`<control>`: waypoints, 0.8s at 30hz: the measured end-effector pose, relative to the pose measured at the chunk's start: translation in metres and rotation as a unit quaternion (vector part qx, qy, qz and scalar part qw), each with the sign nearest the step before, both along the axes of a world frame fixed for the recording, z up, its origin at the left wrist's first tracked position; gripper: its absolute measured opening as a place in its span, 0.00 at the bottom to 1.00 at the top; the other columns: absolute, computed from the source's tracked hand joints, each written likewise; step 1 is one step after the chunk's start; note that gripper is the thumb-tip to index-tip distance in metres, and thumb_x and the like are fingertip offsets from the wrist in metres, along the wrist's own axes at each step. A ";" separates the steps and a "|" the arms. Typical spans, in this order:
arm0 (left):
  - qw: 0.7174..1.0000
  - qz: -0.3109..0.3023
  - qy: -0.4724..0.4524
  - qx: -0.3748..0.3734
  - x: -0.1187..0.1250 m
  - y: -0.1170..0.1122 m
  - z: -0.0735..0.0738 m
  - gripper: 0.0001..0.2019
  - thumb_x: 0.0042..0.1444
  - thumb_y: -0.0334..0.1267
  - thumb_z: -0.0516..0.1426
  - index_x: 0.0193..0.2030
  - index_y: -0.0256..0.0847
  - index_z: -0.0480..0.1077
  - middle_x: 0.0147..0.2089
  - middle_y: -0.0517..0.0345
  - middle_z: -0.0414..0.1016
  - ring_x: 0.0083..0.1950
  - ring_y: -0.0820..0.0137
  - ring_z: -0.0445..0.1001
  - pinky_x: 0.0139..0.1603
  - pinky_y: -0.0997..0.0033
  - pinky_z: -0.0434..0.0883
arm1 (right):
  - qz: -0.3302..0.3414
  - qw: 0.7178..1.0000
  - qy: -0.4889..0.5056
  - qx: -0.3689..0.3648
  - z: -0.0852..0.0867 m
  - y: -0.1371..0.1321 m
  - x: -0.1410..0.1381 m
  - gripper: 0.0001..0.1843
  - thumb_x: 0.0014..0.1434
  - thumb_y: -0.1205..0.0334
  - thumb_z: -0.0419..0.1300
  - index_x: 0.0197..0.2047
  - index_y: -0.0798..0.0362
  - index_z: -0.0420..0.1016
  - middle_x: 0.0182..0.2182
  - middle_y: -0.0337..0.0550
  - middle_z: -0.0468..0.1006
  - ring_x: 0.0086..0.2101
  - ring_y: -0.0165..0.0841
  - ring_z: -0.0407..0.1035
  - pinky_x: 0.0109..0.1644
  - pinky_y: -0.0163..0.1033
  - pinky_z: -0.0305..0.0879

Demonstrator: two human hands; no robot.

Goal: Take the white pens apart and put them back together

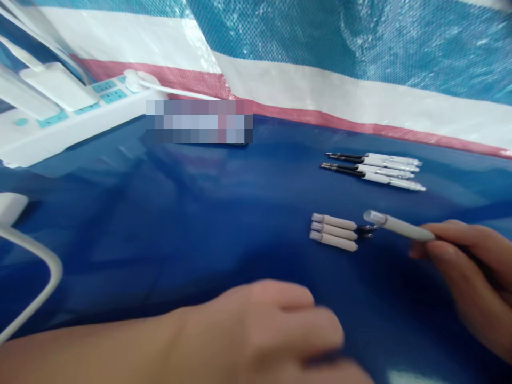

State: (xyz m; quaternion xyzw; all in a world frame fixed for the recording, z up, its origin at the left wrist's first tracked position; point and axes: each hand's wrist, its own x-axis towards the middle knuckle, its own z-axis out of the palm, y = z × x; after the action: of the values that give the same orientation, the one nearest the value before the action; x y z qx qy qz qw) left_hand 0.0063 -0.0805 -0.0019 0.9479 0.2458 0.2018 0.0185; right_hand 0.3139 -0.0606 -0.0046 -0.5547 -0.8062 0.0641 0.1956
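Observation:
My right hand (pixel 466 256) pinches a white pen barrel (pixel 404 226) between thumb and fingers, its clear end pointing left. A dark strip shows behind the thumb; I cannot tell whether it belongs to the barrel. Just left of that lie three short white barrels (pixel 336 234) with clear ends, side by side. Small dark pieces with metal tips (pixel 368 231) rest at their right ends. Farther back, several pen pieces (pixel 374 170) lie in a row, white with clear ends and black fronts. My left hand (pixel 288 325) is blurred low in the view, fingers curled under, fingertips hidden.
A white power strip (pixel 116 120) with plugs and cables stands at the back left. Beside it sits a pixelated object (pixel 200 122). A white cable (pixel 54 266) loops in from the left over the blue tabletop (pixel 180 213). Striped sheeting (pixel 300 80) hangs behind.

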 end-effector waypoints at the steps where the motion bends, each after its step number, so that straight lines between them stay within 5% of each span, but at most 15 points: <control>1: 0.997 -0.047 -0.060 -0.016 0.005 0.009 0.003 0.09 0.63 0.43 0.52 0.38 0.52 0.73 0.24 0.64 0.70 0.25 0.71 0.67 0.28 0.70 0.73 | -0.053 0.998 -0.009 0.022 0.003 0.003 -0.003 0.11 0.63 0.54 0.53 0.47 0.42 0.71 0.29 0.42 0.78 0.23 0.37 0.72 0.24 0.40 0.65; 3: 0.991 -0.060 -0.111 -0.050 0.012 0.025 0.007 0.11 0.64 0.36 0.49 0.37 0.43 0.73 0.23 0.64 0.69 0.25 0.73 0.68 0.31 0.69 0.74 | -0.098 0.993 -0.027 0.064 0.008 0.008 -0.011 0.09 0.63 0.54 0.56 0.42 0.47 0.74 0.28 0.41 0.78 0.24 0.34 0.71 0.28 0.38 0.66; 7: 0.988 -0.013 -0.131 -0.087 0.018 0.040 0.007 0.09 0.60 0.26 0.50 0.39 0.34 0.72 0.30 0.58 0.73 0.30 0.72 0.69 0.31 0.68 0.71 | -0.083 0.995 -0.019 0.060 0.004 0.020 -0.015 0.11 0.65 0.56 0.55 0.42 0.51 0.75 0.33 0.43 0.79 0.31 0.34 0.74 0.34 0.37 0.66; 13: 0.988 0.072 -0.107 -0.080 0.018 0.047 -0.001 0.12 0.60 0.26 0.52 0.48 0.36 0.71 0.43 0.52 0.70 0.40 0.68 0.68 0.39 0.65 0.68 | -0.054 0.998 -0.029 0.027 -0.006 0.030 -0.011 0.10 0.65 0.58 0.55 0.42 0.52 0.76 0.34 0.42 0.76 0.36 0.36 0.71 0.41 0.40 0.67; 17: 0.993 0.072 -0.059 -0.068 0.018 0.051 -0.004 0.14 0.62 0.27 0.52 0.54 0.38 0.68 0.50 0.52 0.68 0.46 0.65 0.68 0.46 0.61 0.68 | -0.053 0.997 -0.020 0.045 0.000 0.024 -0.016 0.11 0.63 0.59 0.57 0.48 0.52 0.73 0.40 0.44 0.74 0.41 0.37 0.70 0.45 0.41 0.67; 24: 0.998 0.044 -0.025 -0.039 0.020 0.050 -0.004 0.11 0.63 0.28 0.51 0.50 0.38 0.69 0.47 0.55 0.71 0.47 0.64 0.67 0.48 0.58 0.66 | 0.097 0.995 0.024 -0.025 0.005 0.004 -0.032 0.15 0.67 0.64 0.52 0.56 0.48 0.66 0.44 0.43 0.72 0.42 0.32 0.70 0.48 0.38 0.68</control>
State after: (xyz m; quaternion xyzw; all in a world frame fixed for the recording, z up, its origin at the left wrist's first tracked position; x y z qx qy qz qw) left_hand 0.0258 -0.0301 -0.0063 0.9293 0.2947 0.2166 0.0522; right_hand 0.2816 -0.0569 -0.0001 -0.4773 -0.8492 0.1165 0.1938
